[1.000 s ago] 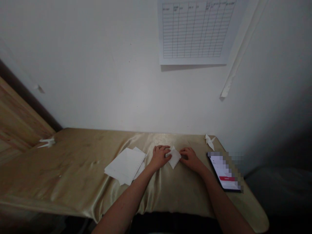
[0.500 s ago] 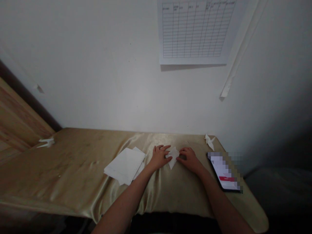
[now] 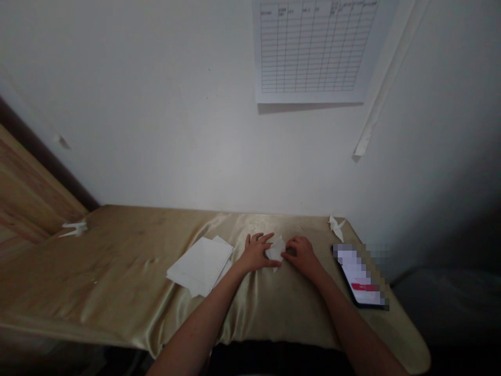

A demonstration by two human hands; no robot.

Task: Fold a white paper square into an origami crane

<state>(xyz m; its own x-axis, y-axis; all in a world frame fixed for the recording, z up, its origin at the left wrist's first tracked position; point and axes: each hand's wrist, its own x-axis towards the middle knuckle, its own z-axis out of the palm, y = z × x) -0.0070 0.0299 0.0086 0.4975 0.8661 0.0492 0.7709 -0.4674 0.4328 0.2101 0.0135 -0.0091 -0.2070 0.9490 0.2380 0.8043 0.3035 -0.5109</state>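
Folded white paper (image 3: 275, 248) is kept on the cloth between the hands | left hand (image 3: 256, 253): fingers spread, released, laid against the paper's edge | right hand (image 3: 302, 256): fingers curled at the paper, grip cannot be told | gold satin cloth (image 3: 117, 271) is spread over the table | loose paper sheets (image 3: 199, 265) lie at 9 o'clock | smartphone (image 3: 358, 274) is placed at 3 o'clock | paper crane (image 3: 336, 228) is seen at 1 o'clock | second paper crane (image 3: 74, 228) at 10 o'clock | ruled chart (image 3: 309, 47) is fixed to the white wall (image 3: 156, 104) at 12 o'clock

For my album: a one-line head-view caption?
Left hand and right hand work folded white paper on gold satin.
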